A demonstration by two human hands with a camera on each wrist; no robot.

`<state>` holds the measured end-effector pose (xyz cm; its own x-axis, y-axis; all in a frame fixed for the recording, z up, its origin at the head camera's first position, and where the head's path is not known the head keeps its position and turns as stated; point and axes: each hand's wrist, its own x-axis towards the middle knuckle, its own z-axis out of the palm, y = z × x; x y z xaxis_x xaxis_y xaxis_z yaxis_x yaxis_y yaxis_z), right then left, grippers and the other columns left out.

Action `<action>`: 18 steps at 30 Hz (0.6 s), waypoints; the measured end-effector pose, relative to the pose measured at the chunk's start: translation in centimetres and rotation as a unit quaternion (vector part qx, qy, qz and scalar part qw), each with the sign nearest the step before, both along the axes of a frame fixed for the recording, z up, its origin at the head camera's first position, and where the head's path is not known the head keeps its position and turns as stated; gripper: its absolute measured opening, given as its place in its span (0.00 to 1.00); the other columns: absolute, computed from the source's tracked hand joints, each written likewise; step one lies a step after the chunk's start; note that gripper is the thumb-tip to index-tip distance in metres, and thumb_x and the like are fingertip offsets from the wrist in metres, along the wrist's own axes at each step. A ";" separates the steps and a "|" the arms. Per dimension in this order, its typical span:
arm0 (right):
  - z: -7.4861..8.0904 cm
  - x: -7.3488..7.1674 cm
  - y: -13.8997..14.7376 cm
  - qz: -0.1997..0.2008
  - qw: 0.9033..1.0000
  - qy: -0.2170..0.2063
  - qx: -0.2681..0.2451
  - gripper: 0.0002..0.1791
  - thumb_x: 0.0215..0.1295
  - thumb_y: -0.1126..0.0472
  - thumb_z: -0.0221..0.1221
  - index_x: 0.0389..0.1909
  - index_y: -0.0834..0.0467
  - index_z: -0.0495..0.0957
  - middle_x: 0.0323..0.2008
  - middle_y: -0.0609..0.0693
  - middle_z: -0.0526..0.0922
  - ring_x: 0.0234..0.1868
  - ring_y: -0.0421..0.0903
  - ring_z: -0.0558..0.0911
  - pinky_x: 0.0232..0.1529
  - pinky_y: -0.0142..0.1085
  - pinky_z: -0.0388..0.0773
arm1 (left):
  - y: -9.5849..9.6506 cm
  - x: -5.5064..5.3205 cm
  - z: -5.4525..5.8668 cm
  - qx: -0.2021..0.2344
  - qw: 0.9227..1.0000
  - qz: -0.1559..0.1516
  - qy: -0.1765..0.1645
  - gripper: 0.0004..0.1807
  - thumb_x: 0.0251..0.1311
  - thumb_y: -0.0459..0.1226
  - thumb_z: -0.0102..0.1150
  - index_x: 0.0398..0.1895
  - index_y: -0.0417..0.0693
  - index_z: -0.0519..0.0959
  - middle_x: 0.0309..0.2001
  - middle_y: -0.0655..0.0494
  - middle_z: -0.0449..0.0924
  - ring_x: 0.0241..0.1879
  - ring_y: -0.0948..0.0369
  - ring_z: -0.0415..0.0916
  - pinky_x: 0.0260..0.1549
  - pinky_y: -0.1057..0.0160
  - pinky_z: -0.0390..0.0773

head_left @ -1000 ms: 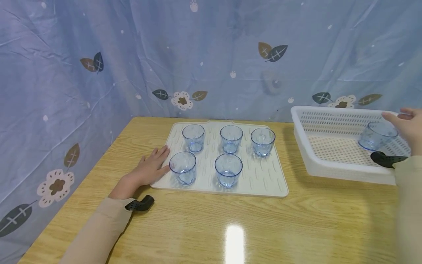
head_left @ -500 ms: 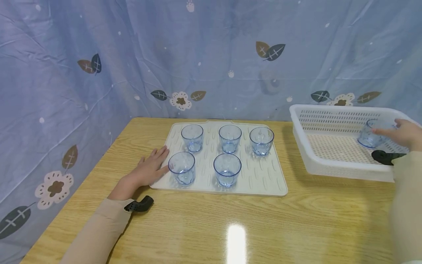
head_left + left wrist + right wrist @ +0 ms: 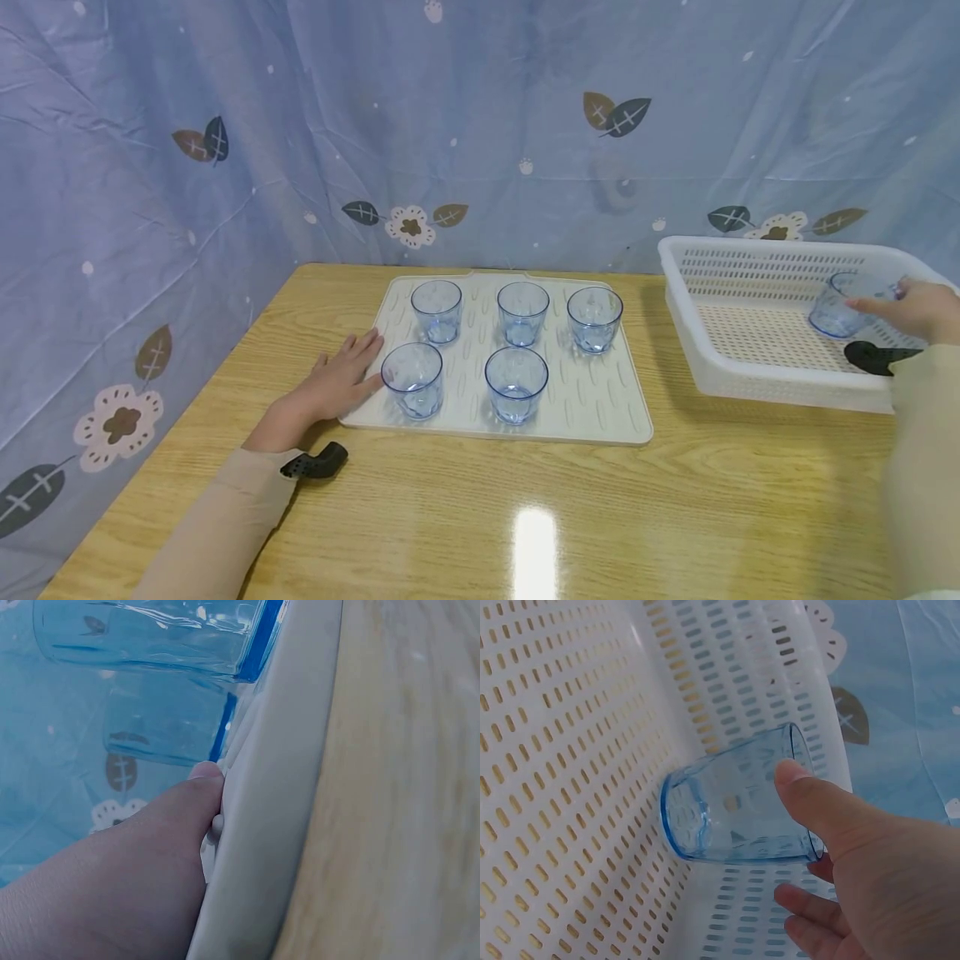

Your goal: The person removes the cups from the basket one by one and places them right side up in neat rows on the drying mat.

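Inside the white plastic basket (image 3: 772, 379) a light blue drinking glass (image 3: 831, 312) stands upright near the back wall. My right hand (image 3: 918, 308) grips it from the right; in the right wrist view the thumb lies across the glass (image 3: 727, 817) by its rim and the other fingers are around the far side, partly hidden. On the left, my left hand (image 3: 333, 383) rests flat with spread fingers on the edge of a white ribbed drying mat (image 3: 588, 412). The thumb is close to the front left glass (image 3: 414, 383). Several matching glasses stand upright on the mat.
The basket and mat sit apart on a wooden table (image 3: 480, 508). A blue patterned curtain (image 3: 525, 108) hangs directly behind them. The back right glass (image 3: 594, 321) is the mat's closest one to the basket.
From above the basket, my right hand has come down beside the glass and taken hold of it. The glass has shifted slightly left. My left hand has stayed in place.
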<state>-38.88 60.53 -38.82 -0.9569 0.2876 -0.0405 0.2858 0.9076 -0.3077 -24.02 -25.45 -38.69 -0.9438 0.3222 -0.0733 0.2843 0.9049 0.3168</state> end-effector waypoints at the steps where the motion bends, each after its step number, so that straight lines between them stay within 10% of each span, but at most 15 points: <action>1: 0.0 0.0 0.0 -0.001 1.000 -0.003 0.001 0.70 0.63 0.18 0.40 0.72 0.81 0.34 0.67 0.87 0.49 0.60 0.85 0.58 0.58 0.74 0.63 | 0.0 0.0 0.0 -0.001 1.000 0.000 0.000 0.41 0.80 0.54 0.42 0.83 0.39 0.47 0.82 0.41 0.39 0.79 0.35 0.33 0.64 0.21 0.35; 18: 0.0 0.0 -0.4 0.030 0.999 -0.003 0.024 0.71 0.63 0.18 0.42 0.71 0.84 0.42 0.66 0.87 0.52 0.60 0.85 0.58 0.58 0.76 0.60 | 0.2 0.4 -0.4 0.006 1.000 0.003 -0.004 0.41 0.80 0.56 0.41 0.83 0.39 0.47 0.82 0.41 0.39 0.79 0.35 0.33 0.64 0.21 0.35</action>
